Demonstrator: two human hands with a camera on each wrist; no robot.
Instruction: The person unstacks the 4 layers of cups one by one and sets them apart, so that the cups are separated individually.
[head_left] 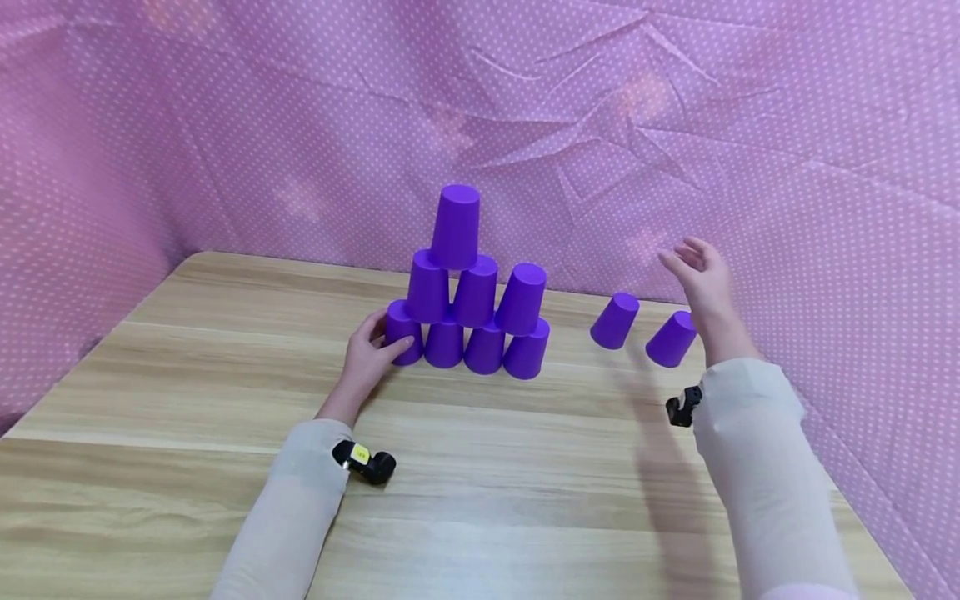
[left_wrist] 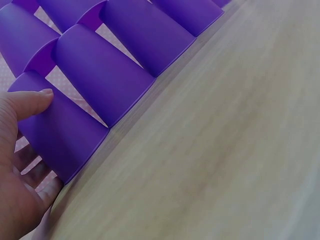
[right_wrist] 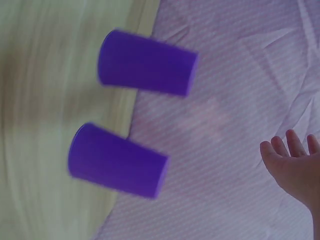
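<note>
Purple cups stand upside down in a stack on the wooden table. Several form the bottom row, three sit in the middle row, and one top cup (head_left: 456, 227) rests over the left pair. My left hand (head_left: 367, 354) holds the leftmost bottom cup (left_wrist: 60, 132), thumb across its near side and fingers around the outer side. Off to the right, two more upside-down cups, a nearer one (head_left: 671, 339) and a farther one (right_wrist: 147, 64), stand apart from each other. Above them my right hand (head_left: 705, 279) is raised in the air, fingers loosely bent, holding nothing.
The wooden table (head_left: 480, 467) extends in front of the stack and to its left. Pink dotted cloth (head_left: 300, 150) hangs behind the table and along both sides. Black wrist cameras sit on both sleeves.
</note>
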